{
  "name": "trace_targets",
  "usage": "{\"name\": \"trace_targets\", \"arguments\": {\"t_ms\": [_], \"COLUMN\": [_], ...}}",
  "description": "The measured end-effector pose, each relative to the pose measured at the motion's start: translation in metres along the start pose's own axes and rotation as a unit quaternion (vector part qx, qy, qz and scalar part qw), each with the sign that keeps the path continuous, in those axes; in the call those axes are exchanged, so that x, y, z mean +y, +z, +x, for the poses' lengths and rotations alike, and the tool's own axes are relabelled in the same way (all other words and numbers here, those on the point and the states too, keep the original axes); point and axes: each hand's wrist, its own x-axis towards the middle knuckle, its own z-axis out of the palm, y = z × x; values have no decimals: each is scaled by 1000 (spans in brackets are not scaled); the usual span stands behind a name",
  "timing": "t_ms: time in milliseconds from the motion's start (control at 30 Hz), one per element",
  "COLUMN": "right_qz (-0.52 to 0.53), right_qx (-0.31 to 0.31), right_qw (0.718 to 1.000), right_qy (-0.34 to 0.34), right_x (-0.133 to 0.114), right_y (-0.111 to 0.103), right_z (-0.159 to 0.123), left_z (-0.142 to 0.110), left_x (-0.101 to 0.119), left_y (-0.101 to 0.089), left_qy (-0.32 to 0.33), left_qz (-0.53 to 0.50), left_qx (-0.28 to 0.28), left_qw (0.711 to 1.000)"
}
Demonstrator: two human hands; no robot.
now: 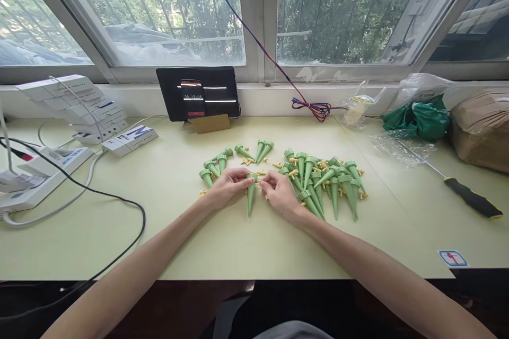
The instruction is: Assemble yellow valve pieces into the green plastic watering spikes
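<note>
Between the fingers of my left hand [231,186] is a green plant watering spike [250,198], its capped end up and its tip pointing toward me. My right hand [278,193] is closed in a pinch at the spike's right side, on a small yellow valve [257,183] that my fingertips partly hide. Just right of that hand lies a heap of green spikes [334,196], many with yellow valves on them. A smaller group of spikes [207,176] lies left of and behind my left hand, and loose yellow valves [265,161] lie beyond both hands.
At the back a tablet [167,95] stands behind a phone [193,98] showing a timer. White boxes [91,111], a power strip [47,185] and a black cable [131,202] occupy the left. A screwdriver [473,198], a green bag [417,116] and a brown package [483,132] lie right.
</note>
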Motion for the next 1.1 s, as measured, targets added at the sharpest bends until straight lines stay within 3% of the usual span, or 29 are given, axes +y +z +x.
{"name": "trace_targets", "arguments": {"t_ms": [133, 433, 800, 1100], "right_qz": [3, -58, 72, 20], "right_qx": [-1, 20, -4, -7], "right_qw": [1000, 996, 996, 1000], "right_qy": [4, -65, 47, -5], "right_x": [0, -6, -3, -1], "right_y": [0, 0, 1, 1], "right_z": [1, -6, 0, 0], "left_z": [-1, 0, -1, 1], "left_x": [1, -5, 0, -1], "left_y": [1, -1, 3, -3], "left_qy": [-5, -27, -22, -33], "left_qz": [-9, -31, -32, -13], "left_qx": [-1, 13, 11, 3], "left_qw": [1000, 999, 999, 999]}}
